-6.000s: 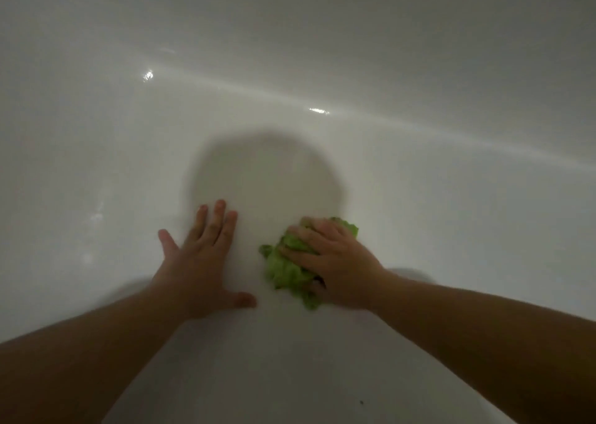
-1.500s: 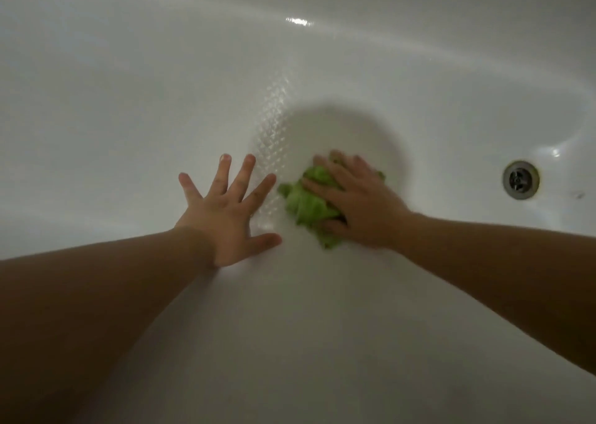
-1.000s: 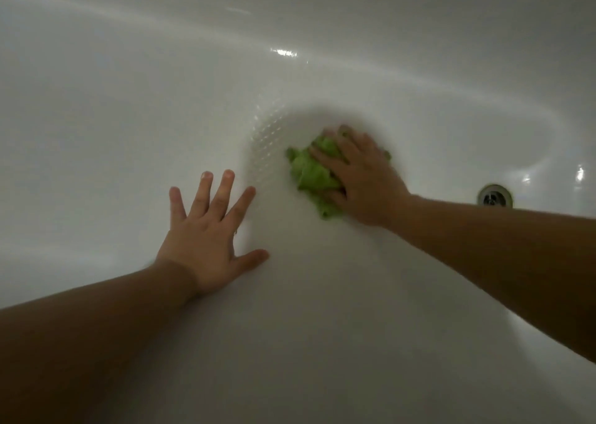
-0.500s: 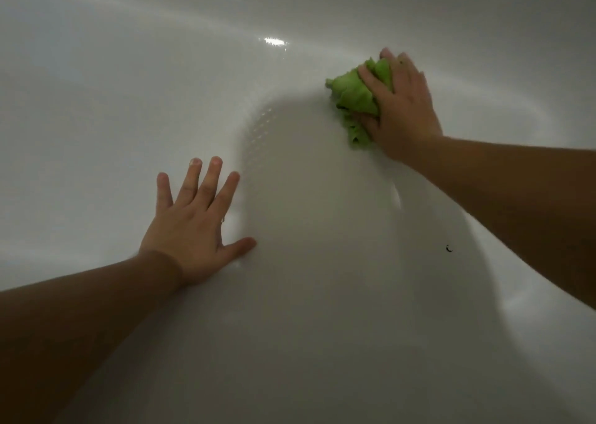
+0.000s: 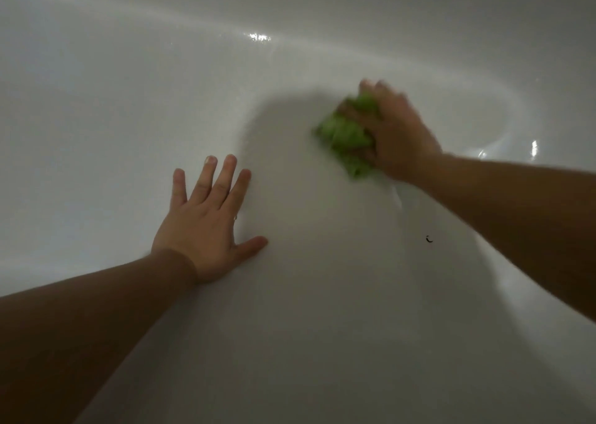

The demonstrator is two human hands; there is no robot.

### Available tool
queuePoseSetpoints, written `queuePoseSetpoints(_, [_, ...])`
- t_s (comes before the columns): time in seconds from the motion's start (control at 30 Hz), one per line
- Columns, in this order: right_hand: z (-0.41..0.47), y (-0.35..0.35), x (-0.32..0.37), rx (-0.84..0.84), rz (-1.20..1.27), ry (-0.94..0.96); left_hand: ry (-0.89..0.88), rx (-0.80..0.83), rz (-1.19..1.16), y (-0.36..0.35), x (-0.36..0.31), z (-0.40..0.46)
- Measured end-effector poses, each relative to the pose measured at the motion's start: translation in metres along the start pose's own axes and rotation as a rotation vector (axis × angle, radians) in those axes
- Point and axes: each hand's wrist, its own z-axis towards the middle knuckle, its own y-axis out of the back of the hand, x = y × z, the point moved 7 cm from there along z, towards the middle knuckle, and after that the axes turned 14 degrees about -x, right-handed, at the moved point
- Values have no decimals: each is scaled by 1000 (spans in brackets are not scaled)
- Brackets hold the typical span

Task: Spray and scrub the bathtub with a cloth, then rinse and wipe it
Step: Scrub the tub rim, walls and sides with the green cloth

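Observation:
I look down into a white bathtub [image 5: 113,107] in dim light. My right hand [image 5: 396,136] grips a crumpled green cloth [image 5: 346,136] and presses it against the tub's floor, right of centre; hand and cloth are blurred by motion. My left hand [image 5: 206,223] lies flat on the tub floor, fingers spread, to the left and nearer to me, apart from the cloth. Both bare forearms reach in from the bottom corners.
The tub's far wall curves up along the top of the view, with a bright glint [image 5: 259,37] on it. A small dark speck [image 5: 429,239] lies on the floor below my right forearm. Wet reflections [image 5: 533,148] shine at the right.
My right hand has dragged the cloth back down from the far wall toward me. Before that it had pushed the cloth up and away. My left hand has stayed planted.

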Motion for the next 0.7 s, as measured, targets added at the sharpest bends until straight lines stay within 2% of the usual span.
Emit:
queuePoseSetpoints(0.1, [33,17,-36,-33,-51,-164,-14,-9,4,0,-7,5])
queuePoseSetpoints(0.17, [19,8,-27,-68,-63,-175,-15,-14,1,-1,-11,6])
queuePoseSetpoints(0.27, [-62,-7,28,-35,68,-48,-10,-15,-5,0,-17,4])
queuePoseSetpoints(0.37, [-155,4,91,151,199,142,-12,-8,-15,-1,-27,1])
queuePoseSetpoints(0.43, [-181,2,108,254,267,259,-16,1,-6,-3,-30,-2])
queuePoseSetpoints(0.5, [-166,-3,92,268,253,346,-28,-5,-4,-4,-34,-1])
queuePoseSetpoints(0.53, [-144,-3,72,220,224,292,-33,-9,-6,-4,-35,0])
queuePoseSetpoints(0.63, [-59,9,-21,142,54,-80,-41,-7,12,-7,-38,2])
queuePoseSetpoints(0.7, [-19,26,-67,68,-38,-164,-45,-12,20,-7,-42,5])
